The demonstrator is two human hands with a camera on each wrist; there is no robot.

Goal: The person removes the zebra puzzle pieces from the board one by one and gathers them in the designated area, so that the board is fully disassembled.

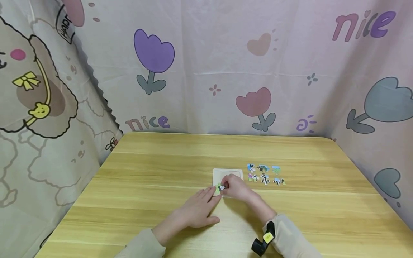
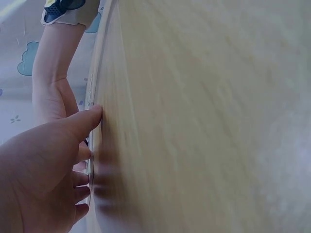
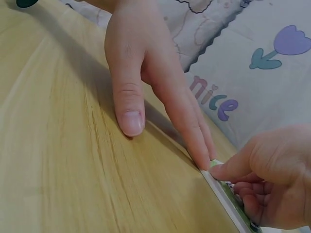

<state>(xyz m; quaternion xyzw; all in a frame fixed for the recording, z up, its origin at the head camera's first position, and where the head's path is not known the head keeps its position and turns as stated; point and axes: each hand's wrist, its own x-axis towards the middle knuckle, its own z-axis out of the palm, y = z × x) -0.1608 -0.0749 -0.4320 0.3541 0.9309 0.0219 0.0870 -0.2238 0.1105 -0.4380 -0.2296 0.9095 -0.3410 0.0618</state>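
A small white puzzle tray (image 1: pixel 221 172) lies flat on the table. My left hand (image 1: pixel 200 209) rests at its near left corner, fingers extended and fingertips right at the rim; the thumb points off to the side. Over the tray's near side, my right hand (image 1: pixel 237 188) has curled fingers and pinches a green puzzle piece (image 1: pixel 219 188) with a black-and-white print. In the right wrist view, the right thumb and fingers (image 3: pixel 252 179) close on the piece along the tray edge (image 3: pixel 224 199), beside the left fingertips. The right hand hides part of the piece.
Several loose puzzle pieces (image 1: pixel 264 179) lie in two rows on the wooden table (image 1: pixel 161 157), just right of the tray. A printed curtain (image 1: pixel 206 64) hangs behind the table and along both sides. The right wrist wears a black strap (image 1: pixel 270 229) with a camera.
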